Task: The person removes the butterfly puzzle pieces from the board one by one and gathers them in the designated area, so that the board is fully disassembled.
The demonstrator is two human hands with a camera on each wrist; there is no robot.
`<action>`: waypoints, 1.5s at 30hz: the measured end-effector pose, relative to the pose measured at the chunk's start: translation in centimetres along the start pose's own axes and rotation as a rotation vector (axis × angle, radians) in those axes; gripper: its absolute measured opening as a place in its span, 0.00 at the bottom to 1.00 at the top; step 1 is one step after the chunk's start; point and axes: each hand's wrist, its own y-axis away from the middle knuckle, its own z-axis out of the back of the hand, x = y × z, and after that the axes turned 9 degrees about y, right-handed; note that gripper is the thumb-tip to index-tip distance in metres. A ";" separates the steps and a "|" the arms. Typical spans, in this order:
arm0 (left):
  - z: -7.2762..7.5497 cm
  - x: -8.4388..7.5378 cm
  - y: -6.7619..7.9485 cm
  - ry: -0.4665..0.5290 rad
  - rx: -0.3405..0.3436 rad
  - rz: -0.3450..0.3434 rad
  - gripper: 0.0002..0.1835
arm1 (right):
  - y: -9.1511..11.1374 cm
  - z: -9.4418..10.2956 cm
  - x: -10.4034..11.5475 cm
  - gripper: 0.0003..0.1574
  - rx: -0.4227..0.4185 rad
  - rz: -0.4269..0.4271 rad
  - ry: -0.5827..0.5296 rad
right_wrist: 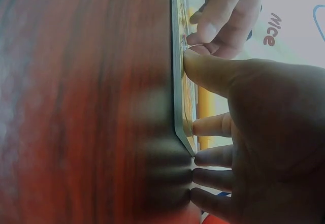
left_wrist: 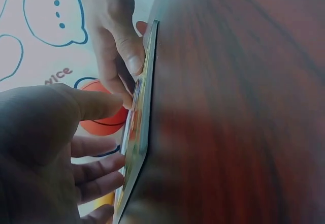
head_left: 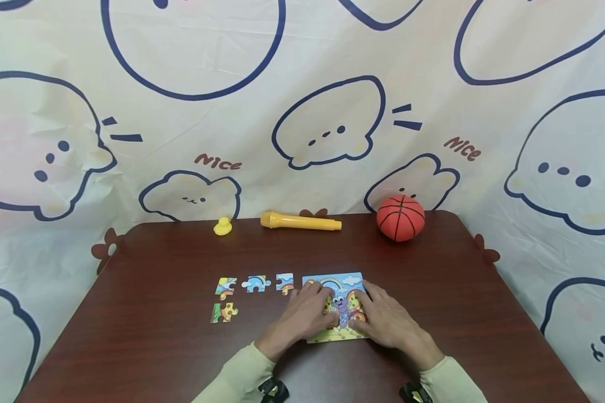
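Observation:
A jigsaw puzzle board point(head_left: 339, 336) with a rainbow and a purple cartoon figure lies flat on the dark wooden table. My left hand point(head_left: 305, 314) rests over its left part, fingers spread and thumb pointing inward. On the right side, my right hand point(head_left: 390, 321) touches the board with extended fingers, some reaching past its right edge. In the right wrist view, the thumb point(right_wrist: 208, 71) presses on the picture surface. The left wrist view shows the left thumb point(left_wrist: 99, 104) stretched over the board. Fingers hide parts of the picture.
Left of the board lie loose puzzle pieces: three in a row, including a rainbow piece point(head_left: 256, 284), and a green-and-yellow piece point(head_left: 224, 313) below. Along the back stand a yellow rubber duck point(head_left: 223, 226), a yellow toy microphone point(head_left: 302, 221) and a small basketball point(head_left: 400, 218), before a patterned cloth.

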 end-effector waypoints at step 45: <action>-0.7 0.0 -1.9 0.099 -0.026 0.191 0.21 | -0.1 0.2 0.1 0.44 0.013 -0.015 0.004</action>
